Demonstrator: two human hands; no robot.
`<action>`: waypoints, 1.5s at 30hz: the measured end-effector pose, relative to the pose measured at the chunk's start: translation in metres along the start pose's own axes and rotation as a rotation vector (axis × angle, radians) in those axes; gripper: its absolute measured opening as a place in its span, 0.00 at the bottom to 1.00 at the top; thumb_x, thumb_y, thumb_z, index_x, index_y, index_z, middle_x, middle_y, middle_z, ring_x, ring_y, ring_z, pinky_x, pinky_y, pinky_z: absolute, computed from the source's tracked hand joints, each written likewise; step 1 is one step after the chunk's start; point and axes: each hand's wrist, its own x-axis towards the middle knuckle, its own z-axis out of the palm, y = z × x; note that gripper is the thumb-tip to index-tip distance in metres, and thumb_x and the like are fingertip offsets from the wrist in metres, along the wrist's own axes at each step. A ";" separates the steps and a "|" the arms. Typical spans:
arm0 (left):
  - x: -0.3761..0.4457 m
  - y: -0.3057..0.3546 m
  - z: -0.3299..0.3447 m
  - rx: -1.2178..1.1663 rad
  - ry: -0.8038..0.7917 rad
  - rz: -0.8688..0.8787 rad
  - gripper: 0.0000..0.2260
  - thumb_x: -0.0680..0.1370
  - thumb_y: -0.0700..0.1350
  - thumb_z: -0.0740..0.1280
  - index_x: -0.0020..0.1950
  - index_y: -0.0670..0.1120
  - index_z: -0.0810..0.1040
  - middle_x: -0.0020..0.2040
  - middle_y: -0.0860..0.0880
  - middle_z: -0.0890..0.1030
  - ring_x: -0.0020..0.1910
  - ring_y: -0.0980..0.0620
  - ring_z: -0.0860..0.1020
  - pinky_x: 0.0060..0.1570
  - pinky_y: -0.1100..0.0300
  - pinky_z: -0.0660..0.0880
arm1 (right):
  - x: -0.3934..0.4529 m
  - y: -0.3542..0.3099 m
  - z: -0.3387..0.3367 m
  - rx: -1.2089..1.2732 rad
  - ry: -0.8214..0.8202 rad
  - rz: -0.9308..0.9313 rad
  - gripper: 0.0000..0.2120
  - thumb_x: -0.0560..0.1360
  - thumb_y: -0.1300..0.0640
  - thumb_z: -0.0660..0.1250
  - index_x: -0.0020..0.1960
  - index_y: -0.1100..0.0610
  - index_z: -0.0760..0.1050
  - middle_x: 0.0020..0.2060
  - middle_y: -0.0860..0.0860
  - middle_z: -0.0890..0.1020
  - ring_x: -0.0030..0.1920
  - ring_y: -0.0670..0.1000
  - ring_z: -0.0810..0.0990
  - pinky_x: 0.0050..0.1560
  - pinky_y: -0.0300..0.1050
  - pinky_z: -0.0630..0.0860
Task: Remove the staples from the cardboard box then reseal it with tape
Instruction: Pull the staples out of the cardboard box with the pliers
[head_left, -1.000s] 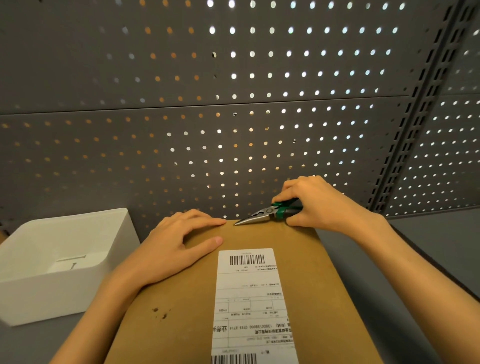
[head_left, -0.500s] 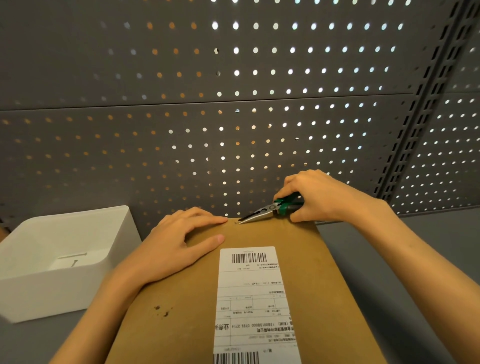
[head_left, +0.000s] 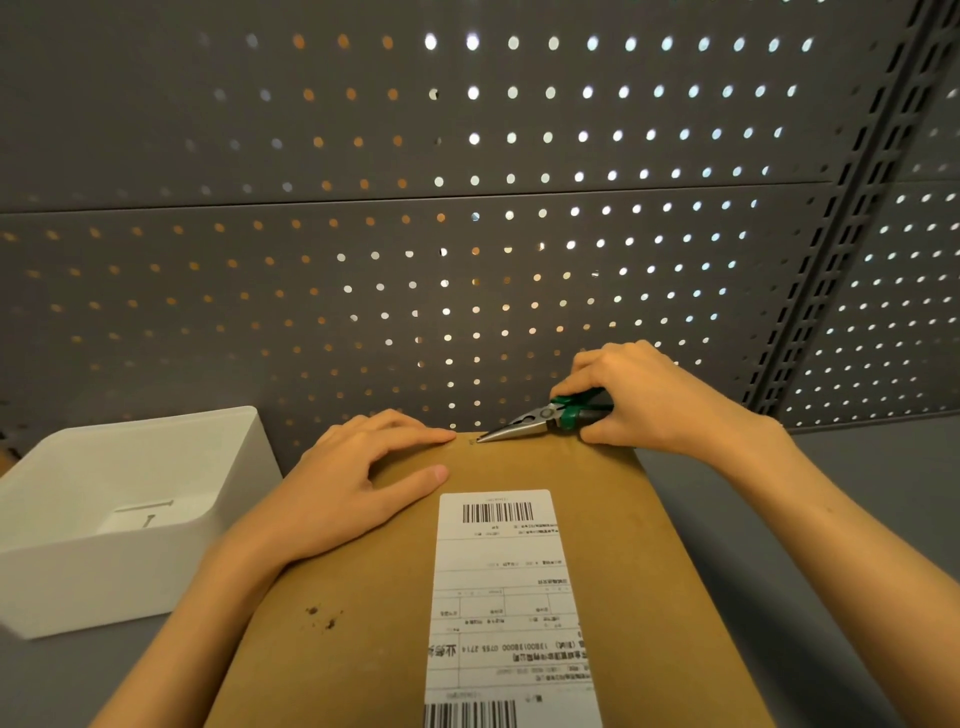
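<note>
Brown cardboard, the box (head_left: 519, 597) sits on the grey tabletop (head_left: 857, 519). The left hand (head_left: 353, 483) lies flat and spread near its far edge. The right hand (head_left: 639, 400) is clamped on pliers (head_left: 540, 418), tips touching that edge by a staple (head_left: 472, 442). A white bin (head_left: 104, 582) stands left.

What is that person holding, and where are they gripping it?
The right hand grips needle-nose pliers by the green handles; the left hand rests flat on the cardboard box.

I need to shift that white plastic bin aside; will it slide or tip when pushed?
The white plastic bin probably slides easily: broad flat base, low walls, smooth grey tabletop. Likely light, holding only a few small metal pieces.
</note>
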 end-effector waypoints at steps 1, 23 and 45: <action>0.000 0.000 0.000 0.001 -0.002 -0.001 0.21 0.70 0.68 0.54 0.62 0.69 0.70 0.57 0.71 0.70 0.58 0.68 0.66 0.59 0.65 0.60 | -0.001 0.000 0.000 -0.003 0.009 -0.004 0.21 0.69 0.55 0.66 0.62 0.45 0.75 0.49 0.45 0.78 0.44 0.47 0.71 0.43 0.41 0.61; -0.003 0.006 0.000 -0.039 0.057 -0.100 0.23 0.67 0.69 0.57 0.59 0.64 0.70 0.54 0.69 0.73 0.55 0.66 0.68 0.58 0.60 0.64 | -0.006 -0.018 -0.005 0.207 0.077 0.028 0.15 0.68 0.58 0.68 0.54 0.47 0.80 0.42 0.49 0.78 0.44 0.52 0.75 0.48 0.51 0.74; -0.005 -0.003 0.000 -0.306 0.233 -0.156 0.08 0.76 0.48 0.67 0.54 0.51 0.78 0.55 0.52 0.80 0.56 0.54 0.76 0.57 0.57 0.71 | 0.079 -0.166 -0.029 0.159 0.114 -0.271 0.18 0.66 0.57 0.69 0.56 0.49 0.80 0.41 0.46 0.77 0.47 0.53 0.75 0.46 0.48 0.70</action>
